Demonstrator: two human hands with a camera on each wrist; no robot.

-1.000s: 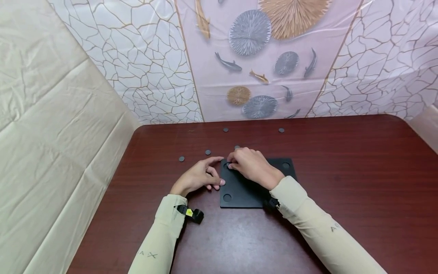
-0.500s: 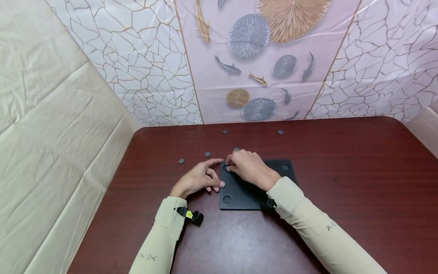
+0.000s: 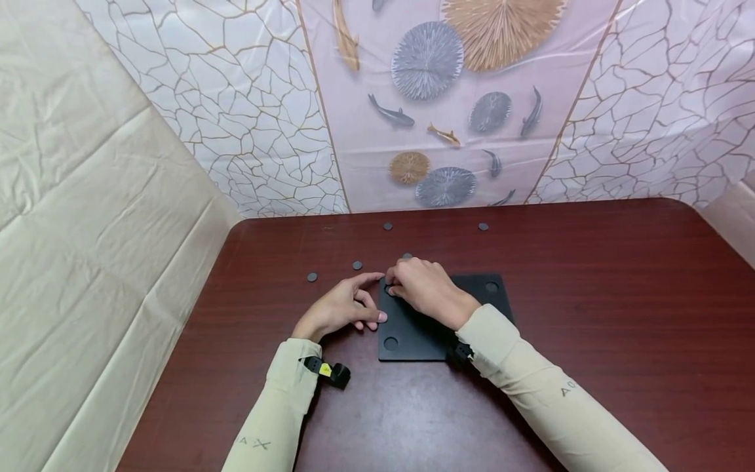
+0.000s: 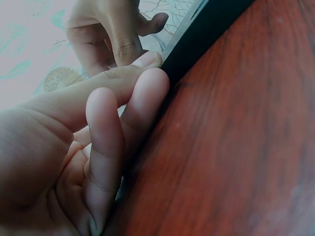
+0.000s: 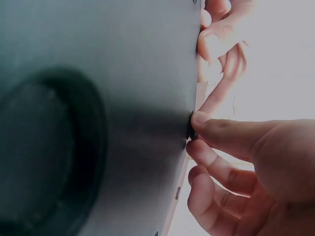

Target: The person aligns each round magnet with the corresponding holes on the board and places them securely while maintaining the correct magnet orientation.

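Note:
A flat black rectangular board [image 3: 413, 351] with round recesses near its corners lies on the table. At its left edge, my left hand [image 3: 339, 307] holds the board, thumb on the rim and index finger reaching to the far left corner. Over that corner's recess my right hand [image 3: 427, 292] pinches a small dark disc between thumb and index finger. The right wrist view shows this disc [image 5: 192, 127] tilted against the board surface, partly covered by fingertips. The near left recess [image 3: 390, 343] and far right recess [image 3: 492, 287] show; the near right corner is hidden by the right sleeve.
Several more dark discs lie beyond the board: a left disc [image 3: 312, 277], one beside it [image 3: 357, 265], a back disc [image 3: 387, 226], a far right disc [image 3: 483, 227], and one partly behind the right hand [image 3: 407, 256]. A patterned cloth [image 3: 436, 131] hangs behind the table.
My right hand's fingers shift slightly left over the far left recess, and the disc sinks from sight under them. The left hand keeps its place on the board's edge.

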